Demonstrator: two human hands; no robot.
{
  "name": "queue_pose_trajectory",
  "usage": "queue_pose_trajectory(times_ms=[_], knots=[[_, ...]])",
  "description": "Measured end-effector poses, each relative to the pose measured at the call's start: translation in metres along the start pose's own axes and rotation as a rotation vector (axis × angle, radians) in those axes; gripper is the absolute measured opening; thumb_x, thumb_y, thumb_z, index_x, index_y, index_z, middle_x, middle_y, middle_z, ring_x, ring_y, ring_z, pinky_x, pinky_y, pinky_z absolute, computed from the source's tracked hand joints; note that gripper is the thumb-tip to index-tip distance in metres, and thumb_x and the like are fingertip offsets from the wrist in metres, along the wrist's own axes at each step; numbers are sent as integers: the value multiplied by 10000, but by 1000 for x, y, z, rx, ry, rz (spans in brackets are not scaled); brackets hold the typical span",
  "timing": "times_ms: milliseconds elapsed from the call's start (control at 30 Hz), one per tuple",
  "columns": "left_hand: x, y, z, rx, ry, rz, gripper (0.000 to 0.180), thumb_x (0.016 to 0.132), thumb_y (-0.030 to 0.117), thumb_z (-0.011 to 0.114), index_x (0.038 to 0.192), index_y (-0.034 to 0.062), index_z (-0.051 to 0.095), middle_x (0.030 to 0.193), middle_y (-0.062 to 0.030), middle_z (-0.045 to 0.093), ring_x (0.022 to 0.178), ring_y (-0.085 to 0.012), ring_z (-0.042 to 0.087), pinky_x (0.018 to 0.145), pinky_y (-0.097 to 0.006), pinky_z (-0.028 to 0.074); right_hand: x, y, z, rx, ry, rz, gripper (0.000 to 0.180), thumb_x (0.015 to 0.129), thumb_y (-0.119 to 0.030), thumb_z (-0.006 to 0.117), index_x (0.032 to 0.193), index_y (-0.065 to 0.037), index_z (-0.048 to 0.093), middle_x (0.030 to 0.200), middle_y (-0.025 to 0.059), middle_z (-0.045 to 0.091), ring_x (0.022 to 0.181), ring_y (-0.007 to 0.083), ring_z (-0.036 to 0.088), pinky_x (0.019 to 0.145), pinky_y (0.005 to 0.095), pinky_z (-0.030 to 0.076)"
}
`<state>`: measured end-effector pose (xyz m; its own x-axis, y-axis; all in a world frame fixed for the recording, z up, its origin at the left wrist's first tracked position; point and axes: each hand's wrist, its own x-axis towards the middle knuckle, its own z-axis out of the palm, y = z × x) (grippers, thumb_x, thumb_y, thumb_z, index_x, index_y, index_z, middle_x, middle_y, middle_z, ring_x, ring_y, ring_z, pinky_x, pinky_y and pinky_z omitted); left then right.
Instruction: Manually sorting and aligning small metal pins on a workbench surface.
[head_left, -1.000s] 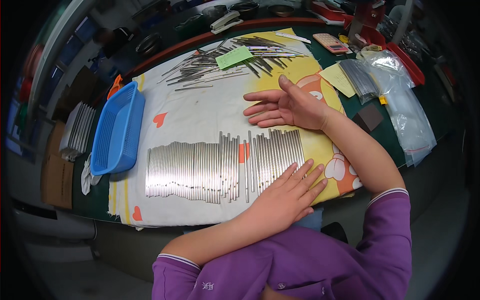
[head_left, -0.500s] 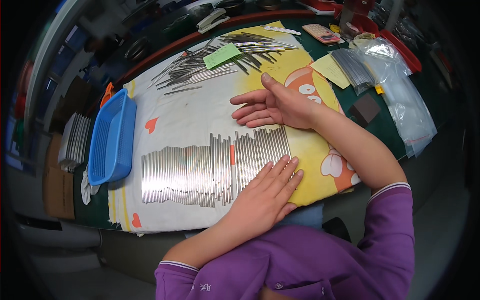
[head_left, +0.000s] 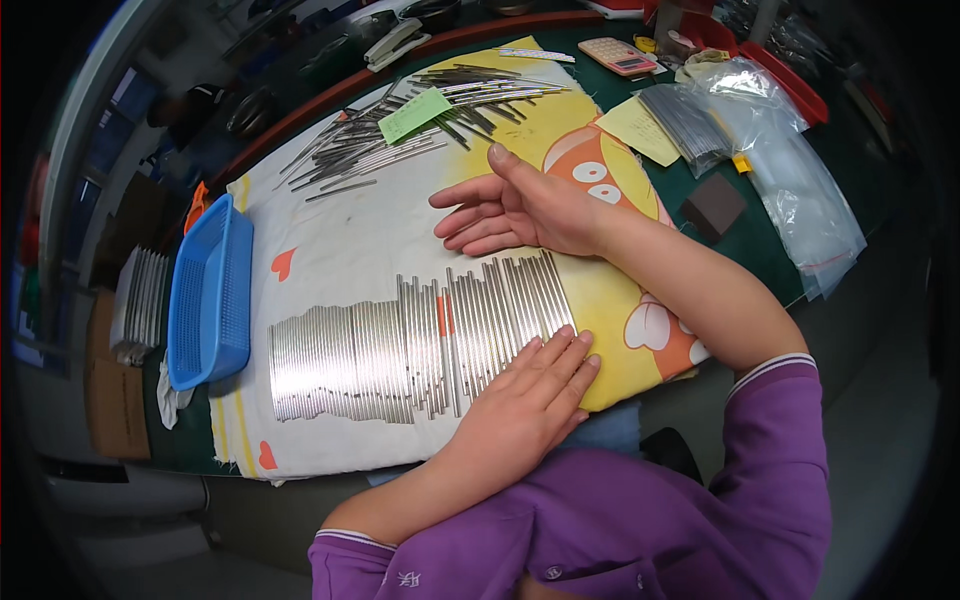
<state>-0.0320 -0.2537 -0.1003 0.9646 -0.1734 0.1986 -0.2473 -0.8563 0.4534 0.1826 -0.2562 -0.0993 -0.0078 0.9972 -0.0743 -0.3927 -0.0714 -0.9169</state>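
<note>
A row of thin silvery metal rods (head_left: 340, 355) lies side by side on a padded cloth, with their ends uneven toward the right. My left hand (head_left: 530, 395) rests flat, fingers stretched out, over the near ends of the rightmost rods (head_left: 535, 295). Those ends are hidden beneath it. Above the far ends of the same rods is my right hand (head_left: 530, 210), its fingers apart, thumb raised and palm turned left, holding nothing. A narrow gap shows the cloth's red print (head_left: 445, 316) among the rods.
A loose heap of darker rods (head_left: 350, 150) with a green note (head_left: 414, 115) lies at the far side. The blue basket (head_left: 210, 290) stands left. To the right are a dark block (head_left: 714, 207), bagged rods (head_left: 683, 125), clear plastic bags (head_left: 790, 170) and a calculator (head_left: 617, 57).
The view has shifted slightly. The rods at the right end of the row look a little more spread apart. Both hands keep nearly the same pose.
</note>
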Motion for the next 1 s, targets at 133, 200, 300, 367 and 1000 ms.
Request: queue_pose_trajectory(times_ms=[133, 200, 300, 367, 1000], knots=[[2, 2, 2, 14, -4, 3, 536, 813, 189, 629, 1292, 24, 456, 1379, -150, 403, 1293, -318, 375, 1058, -455, 316, 0, -2, -5, -7, 34, 5, 732, 949, -579, 153, 1312, -9, 435, 1146, 159, 585, 1034, 222, 606, 929, 313, 482], [3, 3, 2, 44, -24, 10, 538, 825, 213, 618, 1301, 28, 448, 1392, -149, 387, 1304, -315, 358, 1067, -453, 299, 0, -3, -5, -8, 37, 7, 732, 949, -580, 156, 1310, -9, 437, 1142, 160, 587, 1036, 224, 606, 928, 312, 482], [5, 3, 4, 43, -42, 9, 545, 833, 225, 608, 1313, 32, 436, 1404, -148, 371, 1315, -312, 342, 1073, -450, 289, 0, -2, -5, -11, 34, 11, 729, 949, -580, 160, 1309, -11, 438, 1139, 161, 588, 1036, 225, 606, 926, 311, 484], [5, 4, 5, 33, -41, 9, 546, 835, 219, 605, 1318, 35, 431, 1406, -149, 368, 1318, -312, 337, 1073, -448, 287, -1, -2, -5, -14, 32, 11, 726, 950, -578, 160, 1311, -13, 436, 1139, 160, 587, 1036, 224, 606, 924, 310, 485], [2, -4, 1, -22, 26, -6, 550, 809, 105, 600, 1322, 26, 416, 1404, -179, 353, 1312, -344, 334, 1060, -465, 301, -6, -9, 2, -162, 82, 23, 650, 953, -540, 268, 1273, -13, 476, 1149, 134, 592, 973, 177, 620, 867, 285, 498]])
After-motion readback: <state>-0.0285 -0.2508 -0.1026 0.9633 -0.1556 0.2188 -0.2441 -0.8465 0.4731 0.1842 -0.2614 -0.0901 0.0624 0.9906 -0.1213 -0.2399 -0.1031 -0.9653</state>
